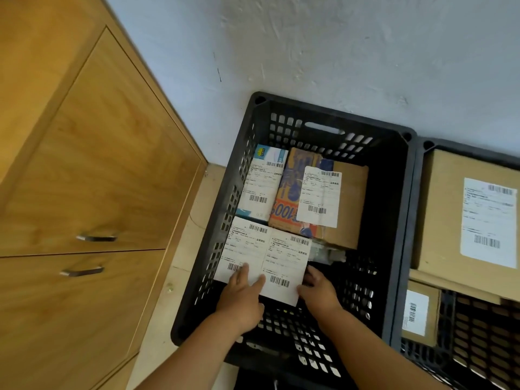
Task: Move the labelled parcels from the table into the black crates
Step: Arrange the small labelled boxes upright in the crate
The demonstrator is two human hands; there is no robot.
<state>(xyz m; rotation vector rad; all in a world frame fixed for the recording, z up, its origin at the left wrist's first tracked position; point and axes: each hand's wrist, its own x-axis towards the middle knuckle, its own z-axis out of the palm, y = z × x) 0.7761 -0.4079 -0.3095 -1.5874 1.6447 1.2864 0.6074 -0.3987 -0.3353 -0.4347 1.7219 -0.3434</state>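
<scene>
The black crate [394,192] stands on the floor against the pale wall [337,52], and everything else is placed from it. Inside, near its front-left side, lies a white parcel [264,260] bearing two shipping labels side by side, and both hands are on it. The left hand [242,299] lies over the parcel's near edge, its fingers stretched flat across the left label. The right hand [318,291] is at the parcel's near right corner, its fingers curled around the edge; how far they reach underneath is hard to tell, as the parcel hides them. The hands sit apart, one at each side of the parcel's near edge, with the parcel just beyond them toward the crate's far wall.

Further back in the crate, touching the white parcel's far edge, a blue-and-white box [260,181] lies along the left wall, and just beside it a printed brown carton [323,198] with its own label.

To the crate's right, touching it, stands a second black crate [416,220] holding a large brown box [444,215] and a smaller labelled box [422,313]. To the crate's left is a wooden cabinet [84,164] with two metal handles.
</scene>
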